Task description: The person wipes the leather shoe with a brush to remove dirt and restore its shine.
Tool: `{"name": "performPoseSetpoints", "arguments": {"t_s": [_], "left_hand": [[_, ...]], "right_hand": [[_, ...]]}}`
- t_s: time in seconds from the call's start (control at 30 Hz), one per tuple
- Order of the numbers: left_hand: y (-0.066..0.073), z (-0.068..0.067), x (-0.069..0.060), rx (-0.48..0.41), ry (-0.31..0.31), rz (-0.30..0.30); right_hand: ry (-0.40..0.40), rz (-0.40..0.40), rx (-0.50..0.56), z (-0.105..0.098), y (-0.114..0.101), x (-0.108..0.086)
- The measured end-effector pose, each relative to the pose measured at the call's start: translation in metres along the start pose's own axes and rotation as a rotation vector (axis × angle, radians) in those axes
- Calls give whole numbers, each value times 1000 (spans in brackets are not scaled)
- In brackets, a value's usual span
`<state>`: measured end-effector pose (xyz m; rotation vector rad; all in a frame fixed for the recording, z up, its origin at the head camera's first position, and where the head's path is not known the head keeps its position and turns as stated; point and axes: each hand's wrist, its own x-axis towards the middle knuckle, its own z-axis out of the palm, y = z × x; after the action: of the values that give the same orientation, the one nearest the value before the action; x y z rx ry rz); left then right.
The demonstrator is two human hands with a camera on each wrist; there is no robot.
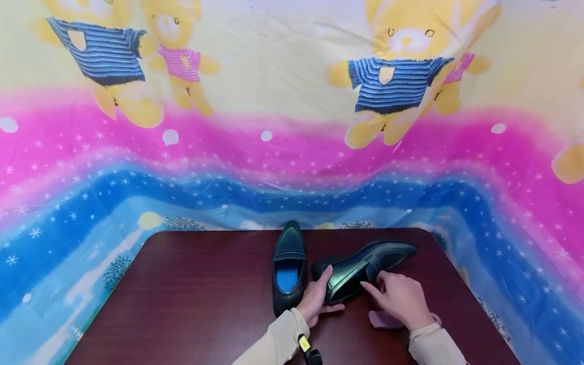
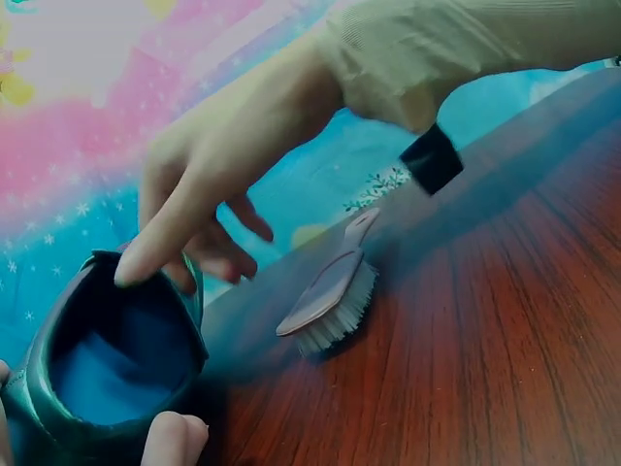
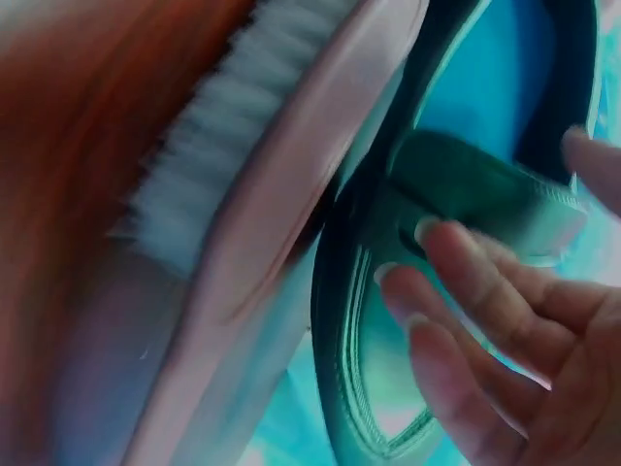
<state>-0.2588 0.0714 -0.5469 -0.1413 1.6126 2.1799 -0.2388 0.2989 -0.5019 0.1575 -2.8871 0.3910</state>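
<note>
A dark green leather loafer (image 1: 383,256) lies turned sideways at the right of the table, toe toward the back right. Around its heel end my left hand (image 1: 314,299) holds it, thumb on the near side of the heel. My right hand (image 1: 403,299) is at the strap and opening, its fingers loosely bent; in the right wrist view the fingertips (image 3: 432,233) are at the strap, the thumb apart from them. A blue insole (image 2: 121,379) shows inside. Below the right hand lies a pinkish brush (image 1: 385,319) with white bristles (image 2: 340,311), partly covered by that hand.
The matching loafer (image 1: 288,253) stands upright to the left, toe at the table's back edge, a blue insole inside. The dark red-brown table (image 1: 191,284) has rounded back corners. A printed bear cloth (image 1: 274,167) hangs behind and along the sides.
</note>
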Motion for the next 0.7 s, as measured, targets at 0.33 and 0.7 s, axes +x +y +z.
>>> {"name": "performPoseSetpoints", "arguments": {"t_s": [0.33,0.7], "left_hand": [[6,-2,-6,53,-55,-15],[24,-2,-29,201,-101,11]], "right_hand": [[162,-44,-37,7,-18,24],[337,-55,-39,10,-27,47]]}}
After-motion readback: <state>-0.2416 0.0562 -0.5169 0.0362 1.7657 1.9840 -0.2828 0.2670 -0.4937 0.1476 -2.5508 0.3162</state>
